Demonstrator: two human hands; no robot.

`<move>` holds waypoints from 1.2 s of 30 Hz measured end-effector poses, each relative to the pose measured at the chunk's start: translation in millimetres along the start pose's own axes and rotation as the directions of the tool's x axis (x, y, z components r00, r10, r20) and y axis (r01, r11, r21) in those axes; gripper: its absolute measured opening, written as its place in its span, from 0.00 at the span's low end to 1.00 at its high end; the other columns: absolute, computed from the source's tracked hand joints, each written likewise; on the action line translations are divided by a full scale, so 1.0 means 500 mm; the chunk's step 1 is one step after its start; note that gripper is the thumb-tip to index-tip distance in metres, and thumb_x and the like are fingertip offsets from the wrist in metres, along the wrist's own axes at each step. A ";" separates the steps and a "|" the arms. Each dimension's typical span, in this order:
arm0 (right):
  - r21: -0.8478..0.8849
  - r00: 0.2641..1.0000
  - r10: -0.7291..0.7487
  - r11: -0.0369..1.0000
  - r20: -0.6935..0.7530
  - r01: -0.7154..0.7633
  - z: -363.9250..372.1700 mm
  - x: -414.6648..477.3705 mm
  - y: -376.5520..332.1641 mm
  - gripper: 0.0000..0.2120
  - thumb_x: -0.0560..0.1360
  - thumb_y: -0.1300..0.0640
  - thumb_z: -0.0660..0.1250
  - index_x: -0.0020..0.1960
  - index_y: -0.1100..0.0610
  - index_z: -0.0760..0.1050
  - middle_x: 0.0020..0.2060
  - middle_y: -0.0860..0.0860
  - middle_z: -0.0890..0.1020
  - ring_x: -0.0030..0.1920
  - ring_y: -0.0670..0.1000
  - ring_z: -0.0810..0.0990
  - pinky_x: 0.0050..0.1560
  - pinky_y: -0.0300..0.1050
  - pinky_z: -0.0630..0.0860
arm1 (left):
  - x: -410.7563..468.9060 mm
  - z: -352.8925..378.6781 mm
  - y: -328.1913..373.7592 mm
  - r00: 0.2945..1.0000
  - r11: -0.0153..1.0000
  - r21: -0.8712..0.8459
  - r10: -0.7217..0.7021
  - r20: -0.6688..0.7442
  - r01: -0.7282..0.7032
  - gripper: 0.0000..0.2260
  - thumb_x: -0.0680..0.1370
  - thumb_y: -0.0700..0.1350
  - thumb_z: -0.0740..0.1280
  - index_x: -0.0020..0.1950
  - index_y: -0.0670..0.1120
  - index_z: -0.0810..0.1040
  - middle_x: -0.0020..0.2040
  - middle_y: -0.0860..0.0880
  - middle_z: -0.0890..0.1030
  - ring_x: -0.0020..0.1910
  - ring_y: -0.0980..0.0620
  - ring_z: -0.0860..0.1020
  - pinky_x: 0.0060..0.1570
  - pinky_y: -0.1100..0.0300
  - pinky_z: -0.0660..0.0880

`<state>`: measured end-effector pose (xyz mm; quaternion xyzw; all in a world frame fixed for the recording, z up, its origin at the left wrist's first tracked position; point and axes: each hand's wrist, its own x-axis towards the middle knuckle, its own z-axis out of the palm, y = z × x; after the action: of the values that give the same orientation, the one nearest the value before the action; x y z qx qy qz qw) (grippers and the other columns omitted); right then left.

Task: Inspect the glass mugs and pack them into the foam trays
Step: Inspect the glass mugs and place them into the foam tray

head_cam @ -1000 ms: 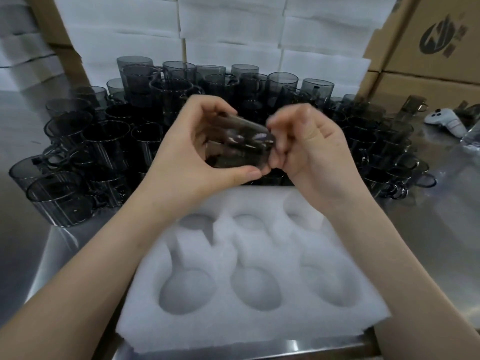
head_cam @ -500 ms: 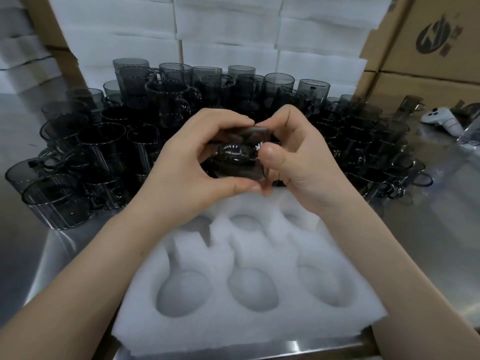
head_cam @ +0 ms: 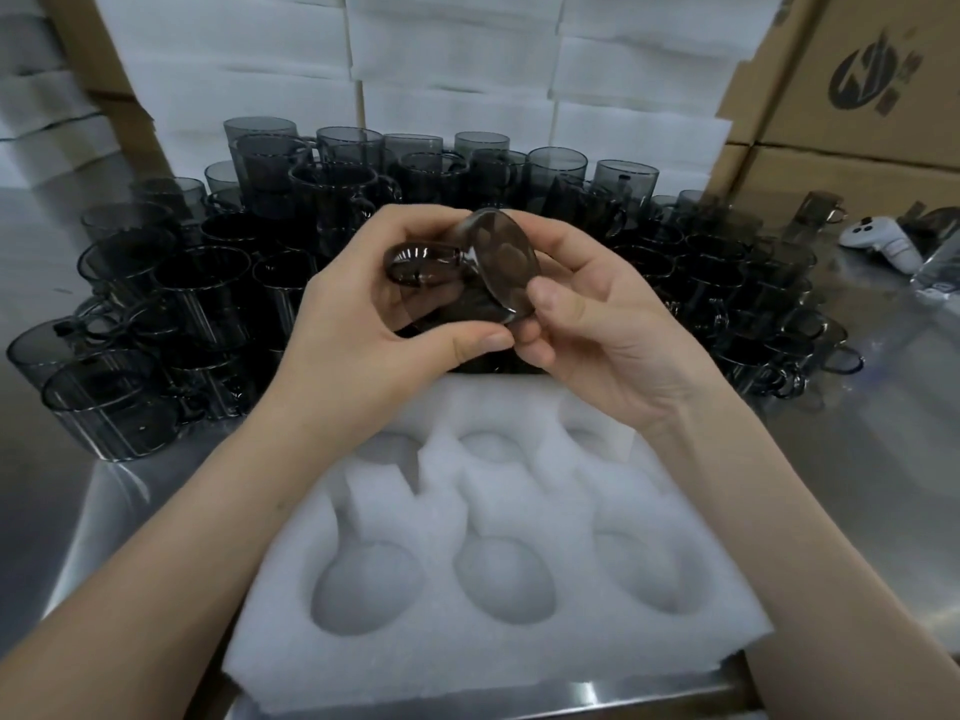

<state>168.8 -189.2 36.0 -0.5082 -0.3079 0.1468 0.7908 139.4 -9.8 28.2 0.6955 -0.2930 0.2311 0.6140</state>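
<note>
Holding one dark glass mug (head_cam: pixel 467 272) in the air, just over one white foam tray (head_cam: pixel 519 662) with six holes. Gripped on its side by the left hand (head_cam: pixel 363 345), thumb underneath, and pinched at its bottom edge by the bent fingers (head_cam: pixel 550 298) of the right hand (head_cam: pixel 613 324). Behind, a big crowd of more mugs (head_cam: pixel 208 283), too many to count. Turned since half a second ago: round bottom now facing the camera, handle out to the left. All on a shiny metal table (head_cam: pixel 857 459). At the back, piles of white foam (head_cam: pixel 452 54). On the right, brown boxes (head_cam: pixel 857 96) and one white controller (head_cam: pixel 883 241).
</note>
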 end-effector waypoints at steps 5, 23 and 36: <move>-0.216 0.992 -0.062 0.976 -0.109 0.037 0.004 0.002 0.008 0.23 0.62 0.61 0.80 0.52 0.57 0.73 0.41 0.51 0.80 0.28 0.51 0.72 0.23 0.38 0.69 | 0.001 -0.002 -0.006 0.997 0.997 0.067 -0.045 0.060 0.041 0.28 0.62 0.45 0.80 0.60 0.51 0.75 0.55 0.55 0.80 0.57 0.56 0.80 0.58 0.62 0.75; -0.610 0.989 -0.091 0.792 -0.118 0.000 0.023 0.002 0.020 0.25 0.69 0.57 0.73 0.63 0.49 0.67 0.54 0.51 0.80 0.54 0.44 0.81 0.54 0.42 0.78 | -0.002 0.014 -0.002 0.966 0.911 0.410 -0.064 0.249 -0.046 0.46 0.69 0.45 0.77 0.79 0.51 0.53 0.75 0.60 0.61 0.74 0.65 0.59 0.68 0.74 0.58; -0.330 0.976 -0.098 0.944 -0.196 0.028 0.031 0.008 0.018 0.12 0.83 0.54 0.55 0.58 0.54 0.76 0.49 0.54 0.81 0.50 0.51 0.80 0.47 0.46 0.80 | -0.005 0.023 0.016 0.955 0.855 0.454 0.143 0.260 -0.251 0.35 0.72 0.40 0.74 0.76 0.39 0.61 0.74 0.55 0.61 0.76 0.53 0.58 0.75 0.58 0.57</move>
<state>162.8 -172.3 33.9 -0.6340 -0.2590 0.0142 0.7285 131.8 -21.3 30.8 0.8134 -0.3614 0.2815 0.3585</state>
